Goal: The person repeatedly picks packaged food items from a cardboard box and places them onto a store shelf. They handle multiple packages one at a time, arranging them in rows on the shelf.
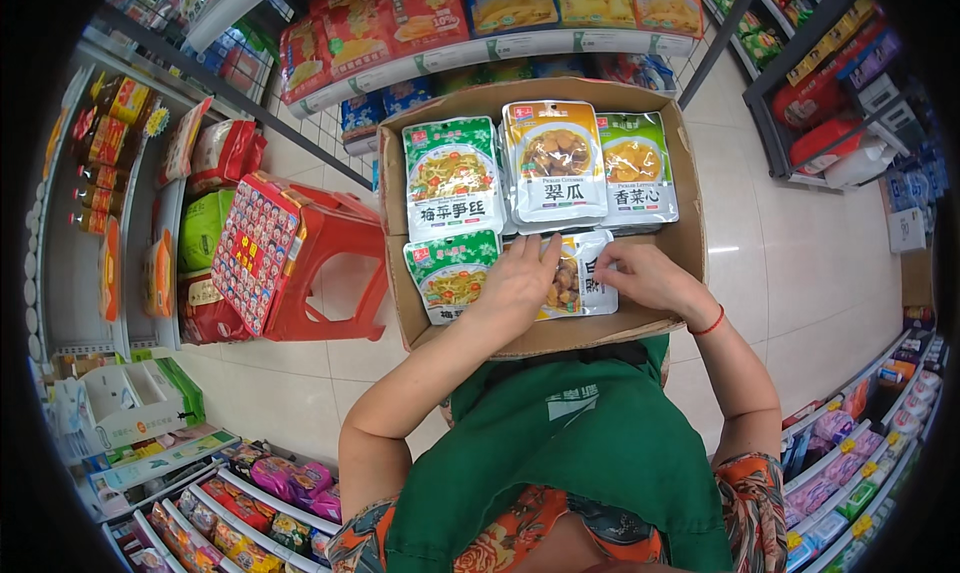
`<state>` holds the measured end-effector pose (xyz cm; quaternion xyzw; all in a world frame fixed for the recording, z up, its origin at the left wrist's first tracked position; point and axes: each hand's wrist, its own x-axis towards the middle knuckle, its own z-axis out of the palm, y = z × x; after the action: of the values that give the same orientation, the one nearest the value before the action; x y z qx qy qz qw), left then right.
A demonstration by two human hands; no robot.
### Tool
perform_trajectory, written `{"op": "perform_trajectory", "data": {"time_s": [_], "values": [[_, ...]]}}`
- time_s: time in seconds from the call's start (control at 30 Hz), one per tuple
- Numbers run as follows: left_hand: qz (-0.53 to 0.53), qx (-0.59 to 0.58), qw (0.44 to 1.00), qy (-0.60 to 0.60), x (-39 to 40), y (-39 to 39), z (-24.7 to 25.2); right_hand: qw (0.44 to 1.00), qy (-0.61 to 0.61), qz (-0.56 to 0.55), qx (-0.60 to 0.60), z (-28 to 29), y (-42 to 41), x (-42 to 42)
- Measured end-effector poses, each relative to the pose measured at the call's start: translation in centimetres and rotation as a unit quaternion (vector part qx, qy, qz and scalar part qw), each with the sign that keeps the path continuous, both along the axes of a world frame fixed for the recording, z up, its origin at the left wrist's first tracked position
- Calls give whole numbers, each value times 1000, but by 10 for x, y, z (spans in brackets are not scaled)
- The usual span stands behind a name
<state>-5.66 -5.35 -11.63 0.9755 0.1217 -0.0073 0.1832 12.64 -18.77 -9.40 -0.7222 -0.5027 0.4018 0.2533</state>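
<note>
An open cardboard box (pixel 695 198) in front of me holds flat pouches of pickled vegetables. Two stacks of green pouches lie at its left, one (pixel 451 179) behind the other (pixel 450 276). A yellow pickled cucumber pouch (pixel 556 160) lies at the back middle, beside a lighter green pickled lettuce pouch (pixel 636 169). My left hand (pixel 523 280) lies over the near middle pouches, its fingertips at their far edge; what is under it is hidden. My right hand (pixel 645 273) has its bent fingers at the right end of a sideways yellow pouch (pixel 574 288). Whether they pinch it is unclear.
A red plastic stool (pixel 330 265) bearing a patterned red box (pixel 259 254) stands left of the cardboard box. Shelves with bagged snacks (pixel 420 17) rise beyond it. More stocked shelves stand at the left, the right and both near corners. Pale floor tiles (pixel 735 273) show between them.
</note>
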Motion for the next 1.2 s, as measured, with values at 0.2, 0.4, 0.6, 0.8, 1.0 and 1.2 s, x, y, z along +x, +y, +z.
{"op": "perform_trajectory", "data": {"time_s": [0.2,0.4,0.6,0.8,1.0,1.2], "values": [[-5,22,999,-30,-2,1,-4,1000,5,-27,-6,2,0,0],[-3,12,1000,-2,-4,-1,5,998,-47,-31,22,4,0,1],[33,-27,999,-20,-6,-4,13,986,-151,-43,52,33,0,-5],[36,31,998,-45,-3,-5,24,984,-166,-38,49,37,0,3],[19,7,999,-28,-4,-6,25,984,-156,67,-57,6,-5,2],[-45,-28,998,-40,0,-5,18,983,-135,73,-99,-5,-4,-3]]}}
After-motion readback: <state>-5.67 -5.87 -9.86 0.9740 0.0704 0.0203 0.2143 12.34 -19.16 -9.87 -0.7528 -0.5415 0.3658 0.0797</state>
